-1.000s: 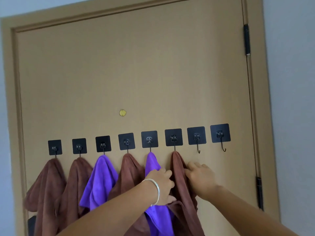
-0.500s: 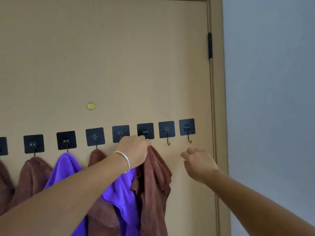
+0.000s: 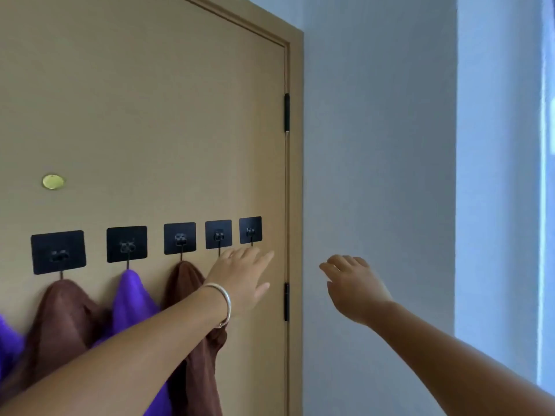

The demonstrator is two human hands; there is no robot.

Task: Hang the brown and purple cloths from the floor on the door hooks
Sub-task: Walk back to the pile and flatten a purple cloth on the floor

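Left hand (image 3: 240, 277), open and empty, reaches mid-frame just right of a hung brown cloth (image 3: 195, 340). Right hand (image 3: 351, 289), also open and empty, hovers before the wall (image 3: 375, 145), well right of the hooks (image 3: 218, 234).

The left hand (image 3: 240, 280) no longer grips the cloths; it is off the brown cloth (image 3: 192, 310) and spread flat, fingers apart, in front of the two bare hooks at the right end of the row. The right hand (image 3: 351, 286), earlier against the door (image 3: 150, 115), now hangs loose and empty before the grey wall (image 3: 375, 145), right of the frame. The view swings right: only five hook plates show, and the far-left cloths are out of sight.
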